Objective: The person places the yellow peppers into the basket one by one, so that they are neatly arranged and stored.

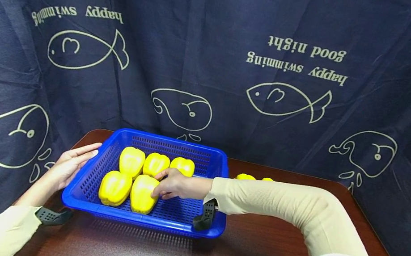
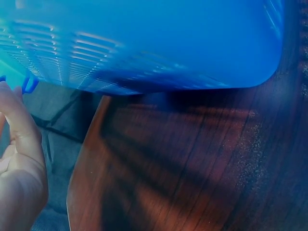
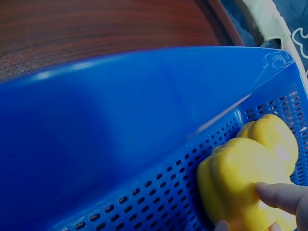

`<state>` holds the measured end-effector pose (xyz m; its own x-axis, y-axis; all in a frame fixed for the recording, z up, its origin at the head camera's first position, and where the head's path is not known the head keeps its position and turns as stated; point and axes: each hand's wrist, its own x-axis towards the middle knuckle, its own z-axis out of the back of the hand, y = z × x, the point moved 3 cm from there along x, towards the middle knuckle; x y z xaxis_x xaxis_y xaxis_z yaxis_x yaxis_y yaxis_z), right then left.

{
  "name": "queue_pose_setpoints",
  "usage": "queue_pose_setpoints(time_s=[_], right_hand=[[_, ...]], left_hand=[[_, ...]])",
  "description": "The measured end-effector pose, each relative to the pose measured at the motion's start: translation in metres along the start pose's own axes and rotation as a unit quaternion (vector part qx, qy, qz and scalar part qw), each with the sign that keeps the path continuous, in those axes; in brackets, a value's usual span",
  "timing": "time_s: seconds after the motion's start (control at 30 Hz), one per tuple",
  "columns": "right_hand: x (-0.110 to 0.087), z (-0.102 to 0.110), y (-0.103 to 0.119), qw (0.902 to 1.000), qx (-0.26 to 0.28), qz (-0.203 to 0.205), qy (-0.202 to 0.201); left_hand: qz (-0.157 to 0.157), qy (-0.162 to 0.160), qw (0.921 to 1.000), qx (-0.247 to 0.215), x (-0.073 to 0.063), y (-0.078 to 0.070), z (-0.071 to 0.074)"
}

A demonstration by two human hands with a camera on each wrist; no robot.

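A blue plastic basket (image 1: pixel 157 220) stands on the table with several yellow bell peppers in it. My right hand (image 1: pixel 175 184) reaches in from the right and grips the front pepper (image 1: pixel 143 194), thumb on its near side. The right wrist view shows the thumb on this pepper (image 3: pixel 240 183) and fingertips at its lower edge. Close by lies another pepper (image 1: pixel 115 188) on the left; three more sit behind, among them the back-left one (image 1: pixel 131 161). My left hand (image 1: pixel 70 164) is at the basket's left rim, its fingers fairly straight; whether it bears on the rim is unclear.
Behind my right forearm, parts of more yellow peppers (image 1: pixel 246 177) show on the brown table (image 1: pixel 251 244). A dark blue curtain (image 1: pixel 223 117) with fish drawings hangs behind and at both sides of the table. Dark straps (image 1: pixel 54 216) are on both wrists.
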<state>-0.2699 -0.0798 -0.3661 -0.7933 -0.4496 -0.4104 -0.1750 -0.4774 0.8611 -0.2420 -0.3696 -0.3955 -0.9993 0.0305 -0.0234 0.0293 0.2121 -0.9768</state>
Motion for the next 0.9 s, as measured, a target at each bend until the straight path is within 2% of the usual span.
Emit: queue_pose_setpoints(time_s=[0.27, 0.43, 0.7, 0.9], right_hand=[[0.0, 0.0, -0.001, 0.9998, 0.014, 0.007, -0.01], [-0.001, 0.003, 0.0, 0.9998, 0.014, 0.016, 0.001], [-0.003, 0.015, 0.012, 0.9961, -0.061, 0.057, 0.03], [-0.007, 0.031, 0.025, 0.9873, -0.117, 0.107, 0.017]], left_hand=[[-0.003, -0.001, 1.0, -0.007, 0.002, 0.002, -0.001], [0.0, -0.005, 1.0, -0.004, 0.002, 0.002, -0.001], [-0.005, 0.001, 1.0, 0.001, 0.001, 0.001, -0.002], [-0.004, -0.002, 1.0, 0.006, 0.0, 0.0, -0.001]])
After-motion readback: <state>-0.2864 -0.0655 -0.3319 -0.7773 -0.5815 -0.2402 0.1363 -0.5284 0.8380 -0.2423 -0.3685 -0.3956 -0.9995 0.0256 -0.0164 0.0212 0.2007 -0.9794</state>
